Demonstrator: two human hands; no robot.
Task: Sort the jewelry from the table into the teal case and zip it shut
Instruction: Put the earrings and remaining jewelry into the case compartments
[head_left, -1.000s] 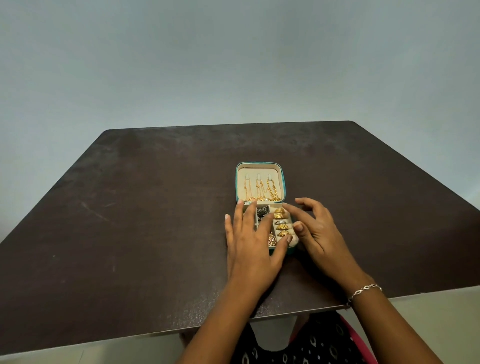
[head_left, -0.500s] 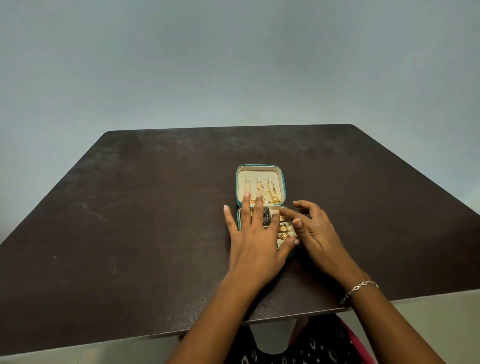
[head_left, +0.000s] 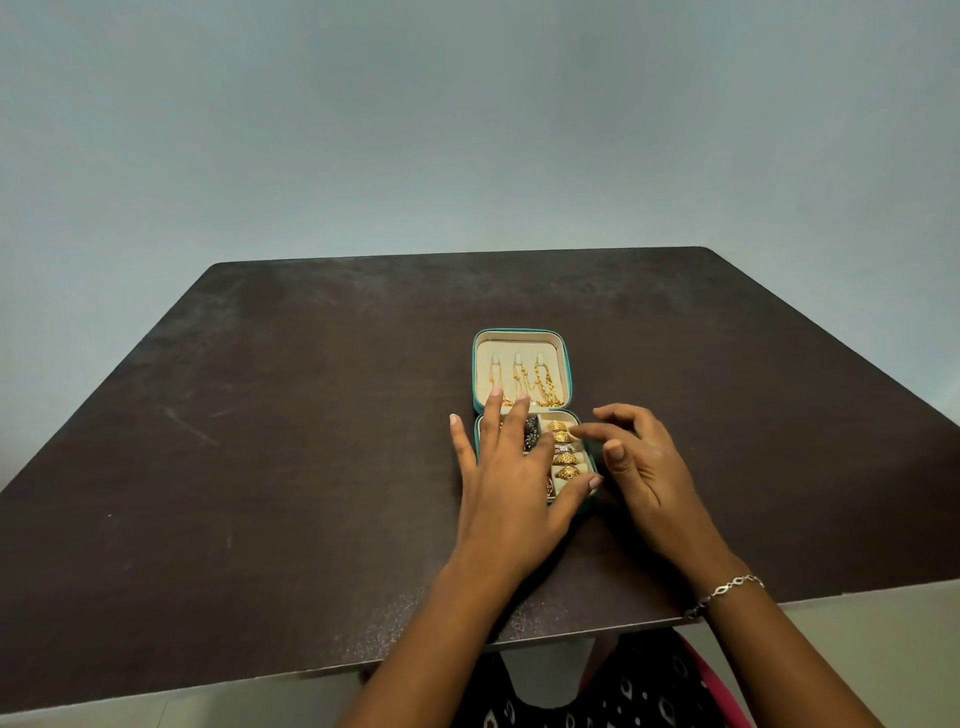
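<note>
The teal case (head_left: 519, 333) lies open on the counter (head_left: 260, 441), with gold chains (head_left: 543, 387) hung in the lid on the far side and a row of gold rings (head_left: 563, 458) in the right part of the base. The left hand (head_left: 511, 483) lies over the left part of the base, fingers (head_left: 491, 415) straight and spread, gripping nothing. The right hand (head_left: 649, 467) is just beside the base's right edge, fingers loosely curled and empty, with the index fingertip over the ring row.
</note>
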